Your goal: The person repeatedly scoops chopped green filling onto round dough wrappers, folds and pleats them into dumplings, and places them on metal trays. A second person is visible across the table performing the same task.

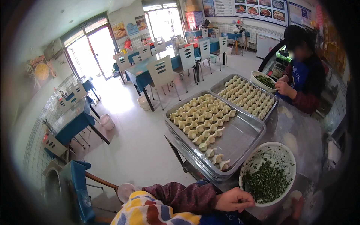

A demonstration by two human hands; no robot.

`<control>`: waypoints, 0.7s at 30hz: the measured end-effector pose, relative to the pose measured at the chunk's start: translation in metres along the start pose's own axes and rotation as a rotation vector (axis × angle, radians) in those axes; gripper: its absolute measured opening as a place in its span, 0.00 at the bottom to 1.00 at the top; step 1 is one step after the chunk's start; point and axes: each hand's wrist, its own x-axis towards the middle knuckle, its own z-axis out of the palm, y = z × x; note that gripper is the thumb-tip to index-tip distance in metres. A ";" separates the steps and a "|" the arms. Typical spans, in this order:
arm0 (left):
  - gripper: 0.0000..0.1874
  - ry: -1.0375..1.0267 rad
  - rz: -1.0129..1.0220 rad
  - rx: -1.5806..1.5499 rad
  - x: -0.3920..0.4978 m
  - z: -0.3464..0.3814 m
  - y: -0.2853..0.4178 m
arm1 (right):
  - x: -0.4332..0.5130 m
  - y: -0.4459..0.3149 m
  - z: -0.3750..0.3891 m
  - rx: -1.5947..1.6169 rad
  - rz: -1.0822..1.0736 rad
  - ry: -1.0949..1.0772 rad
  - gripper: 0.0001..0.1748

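My left hand (235,200), in a maroon sleeve, is at the near rim of a white plastic colander (292,171) of chopped green filling (268,180). Its fingers are bent together; whether anything is between them is unclear. My right hand (298,208), dim at the lower right edge, holds a pale piece of dough (294,196) beside the colander. Beyond the colander, a stack of metal trays (242,135) bears rows of pleated dumplings (206,123) on its top tray. A second metal tray (270,112) of dumplings (247,97) adjoins it.
Across the worktable (302,180), a co-worker (303,67) in a dark cap has both hands by another bowl of greens (264,81). Flour dusts the table between us. To the left are dining tables (140,74), chairs (161,71) and a white bin (107,122) on the floor.
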 end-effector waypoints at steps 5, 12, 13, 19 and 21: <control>0.09 0.035 0.162 0.274 0.015 -0.003 -0.005 | -0.032 -0.077 0.024 0.281 -0.201 -0.119 0.22; 0.25 -0.138 -0.089 -0.085 0.045 0.030 -0.028 | -0.096 -0.115 0.088 0.166 0.110 -0.671 0.20; 0.24 -0.179 -0.082 -0.060 0.046 0.034 -0.033 | -0.103 -0.112 0.097 0.202 0.178 -0.695 0.19; 0.16 -0.162 -0.182 -0.228 0.047 0.039 -0.056 | -0.109 -0.102 0.106 0.434 0.162 -0.736 0.25; 0.15 -0.049 -0.159 -0.213 0.047 0.038 -0.059 | -0.107 -0.108 0.101 0.323 0.063 -0.719 0.24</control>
